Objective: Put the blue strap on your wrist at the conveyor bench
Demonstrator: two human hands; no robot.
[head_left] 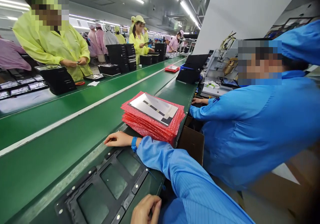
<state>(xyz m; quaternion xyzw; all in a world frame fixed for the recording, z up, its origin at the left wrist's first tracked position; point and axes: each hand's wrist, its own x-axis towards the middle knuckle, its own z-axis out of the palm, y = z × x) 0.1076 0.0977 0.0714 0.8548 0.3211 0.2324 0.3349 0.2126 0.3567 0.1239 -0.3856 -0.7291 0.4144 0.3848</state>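
My right hand [119,139], with a blue wristband [134,144], reaches out at the belt's edge, just beyond a black frame tray [93,170]. Its fingers are loosely bent, with a gap at the thumb and nothing seen in them. Low in the view, my left hand [146,210] is curled closed beside the tray's near side; no object shows in it, and the bottom edge cuts it off. The tray has several rectangular openings and small round metal dots. Past my right forearm lies a flat silver screen panel [153,107] on a stack of red bubble-wrap sheets [150,130].
A green conveyor belt [100,114] with a white line runs past on the left. At the right sits a co-worker in blue [245,124], near an open cardboard box [191,144]. Across the belt, people in yellow stand by stacked black trays [58,78].
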